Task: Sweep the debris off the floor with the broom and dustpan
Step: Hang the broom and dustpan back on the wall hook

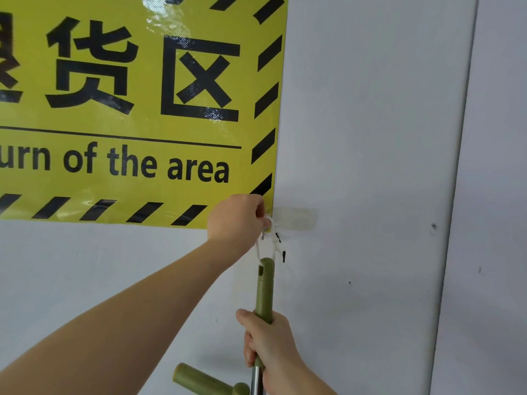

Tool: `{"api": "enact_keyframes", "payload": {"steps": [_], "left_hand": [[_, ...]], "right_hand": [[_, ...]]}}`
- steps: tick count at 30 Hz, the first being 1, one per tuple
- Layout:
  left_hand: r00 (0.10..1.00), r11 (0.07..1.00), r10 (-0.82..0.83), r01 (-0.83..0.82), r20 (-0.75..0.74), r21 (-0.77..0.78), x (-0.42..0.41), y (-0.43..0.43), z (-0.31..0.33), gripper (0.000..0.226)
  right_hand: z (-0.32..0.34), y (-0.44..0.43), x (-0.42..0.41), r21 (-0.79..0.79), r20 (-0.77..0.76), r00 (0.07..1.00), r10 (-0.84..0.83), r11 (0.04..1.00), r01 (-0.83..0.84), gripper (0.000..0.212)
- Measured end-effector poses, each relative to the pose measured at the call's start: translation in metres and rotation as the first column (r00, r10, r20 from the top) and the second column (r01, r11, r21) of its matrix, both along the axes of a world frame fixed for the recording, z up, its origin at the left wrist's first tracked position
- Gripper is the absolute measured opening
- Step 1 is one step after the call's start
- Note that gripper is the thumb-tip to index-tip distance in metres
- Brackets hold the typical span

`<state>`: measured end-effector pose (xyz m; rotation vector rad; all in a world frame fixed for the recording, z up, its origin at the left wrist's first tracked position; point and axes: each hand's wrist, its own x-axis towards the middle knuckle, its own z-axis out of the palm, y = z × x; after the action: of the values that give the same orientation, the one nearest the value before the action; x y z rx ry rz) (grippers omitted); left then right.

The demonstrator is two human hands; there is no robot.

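The right hand (268, 343) grips the broom handle (264, 289) upright against the wall (370, 166), taking its weight so the left hand (236, 218), pinching the white loop (269, 243) at its top, can probably unhook it.

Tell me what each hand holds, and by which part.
The right hand grips the handle on its green grip, below the top end. The left hand pinches the white loop threaded through that end, at the loop's top.
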<state>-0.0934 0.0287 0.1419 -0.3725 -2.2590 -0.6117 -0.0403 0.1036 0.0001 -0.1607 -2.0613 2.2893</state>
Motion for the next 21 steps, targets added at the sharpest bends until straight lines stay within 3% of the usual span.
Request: {"api": "enact_keyframes", "payload": {"steps": [12,21], "left_hand": [[0.93,0.975,-0.121,0.045,-0.346,-0.219,-0.02,-0.016,-0.035,0.01],[0.934,0.973,-0.144,0.073,-0.327,-0.218,-0.023,-0.022,-0.051,0.008]], "right_hand": [[-0.017,0.003,-0.01,0.022,0.022,1.0,0.015,1.0,-0.015,0.021],[-0.031,-0.002,-0.018,0.041,0.048,0.999,0.018,0.999,-0.02,0.023]]}}
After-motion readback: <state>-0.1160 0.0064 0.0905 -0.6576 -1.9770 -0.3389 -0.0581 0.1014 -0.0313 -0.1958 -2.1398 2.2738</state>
